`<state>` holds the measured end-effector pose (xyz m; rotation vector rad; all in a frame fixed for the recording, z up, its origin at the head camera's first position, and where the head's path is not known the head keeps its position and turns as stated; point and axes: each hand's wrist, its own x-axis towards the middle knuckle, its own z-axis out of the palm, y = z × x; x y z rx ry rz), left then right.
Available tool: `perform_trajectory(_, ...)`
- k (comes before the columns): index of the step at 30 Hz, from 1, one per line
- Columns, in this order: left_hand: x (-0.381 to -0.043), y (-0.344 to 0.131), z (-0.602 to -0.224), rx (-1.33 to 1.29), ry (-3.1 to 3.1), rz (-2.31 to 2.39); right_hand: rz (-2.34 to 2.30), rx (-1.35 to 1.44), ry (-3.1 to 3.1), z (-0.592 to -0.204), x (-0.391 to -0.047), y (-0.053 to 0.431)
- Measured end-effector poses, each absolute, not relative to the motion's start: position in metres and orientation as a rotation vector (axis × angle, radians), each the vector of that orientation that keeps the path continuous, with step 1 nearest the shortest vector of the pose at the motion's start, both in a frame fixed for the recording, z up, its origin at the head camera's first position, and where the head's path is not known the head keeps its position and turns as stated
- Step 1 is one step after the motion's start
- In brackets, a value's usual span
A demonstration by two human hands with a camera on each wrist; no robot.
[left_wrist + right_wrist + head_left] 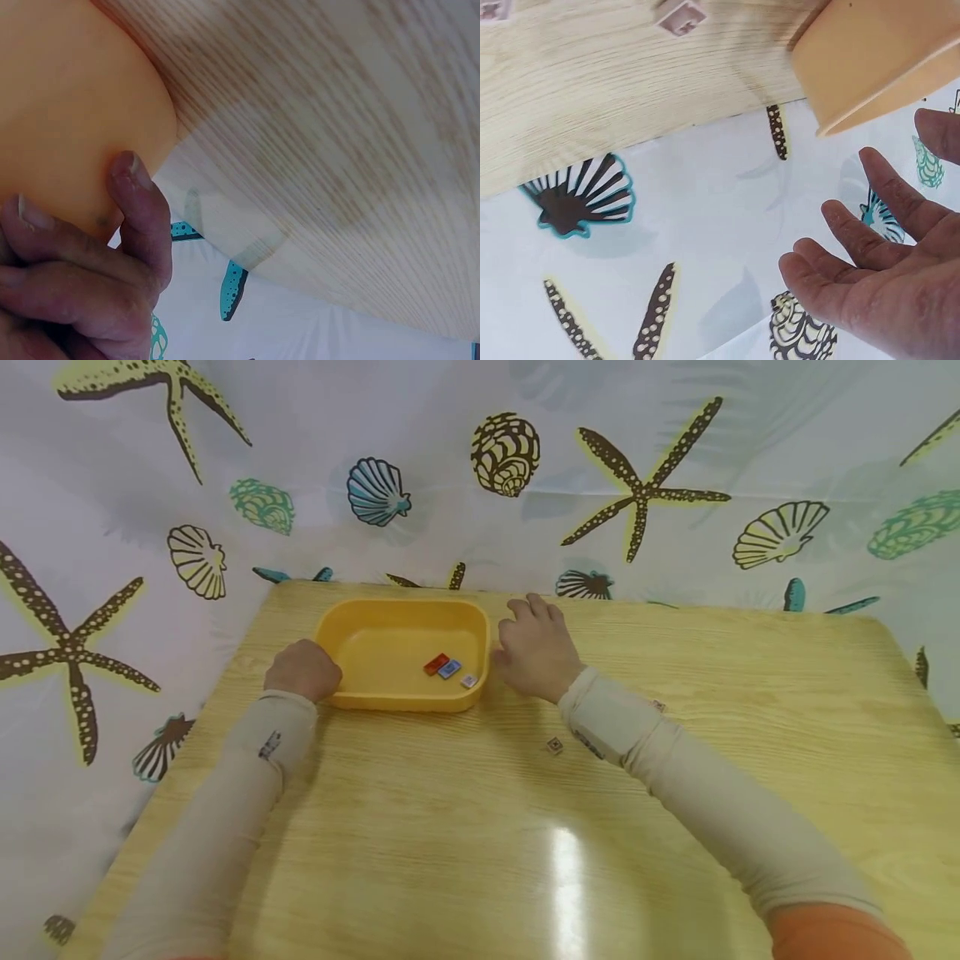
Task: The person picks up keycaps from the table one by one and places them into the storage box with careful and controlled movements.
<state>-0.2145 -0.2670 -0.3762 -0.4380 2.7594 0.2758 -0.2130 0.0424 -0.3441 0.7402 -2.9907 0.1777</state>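
My left hand (303, 670) holds the left front corner of a yellow plastic basin (397, 702). In the left wrist view its fingers (142, 217) curl against the basin's outer wall (67, 97); the thumb is hidden there. Beside the basin's right end is my right hand (536, 647), its fingers spread and loosely bent, with nothing in them. The right wrist view shows this hand (885, 262) apart from the basin's rim (885, 97). Inside the basin lie a small red block (436, 664), a blue block (450, 669) and a whitish block (468, 681).
Two small pale blocks with dark marks, a nearer block (554, 745) and a farther block (658, 705), lie on the wooden table (420, 827) near the right forearm. A cloth (450, 543) printed with shells and starfish hangs behind the table's back edge.
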Motion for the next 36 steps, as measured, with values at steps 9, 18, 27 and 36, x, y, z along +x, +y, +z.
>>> perform_trajectory(9,-0.212,-0.27,-0.376,-0.409,2.756,0.269,0.24,0.712,-2.926,-0.349,-0.205,0.076)
perform_trajectory(18,-0.212,-0.27,-0.377,-0.399,2.744,0.308,0.283,0.677,-2.867,-0.356,-0.195,0.116)
perform_trajectory(27,-0.216,-0.27,-0.379,-0.429,2.743,0.299,0.294,0.604,-2.812,-0.362,-0.182,0.157)
perform_trajectory(36,-0.215,-0.268,-0.379,-0.452,2.75,0.289,0.316,0.571,-2.766,-0.372,-0.165,0.18)
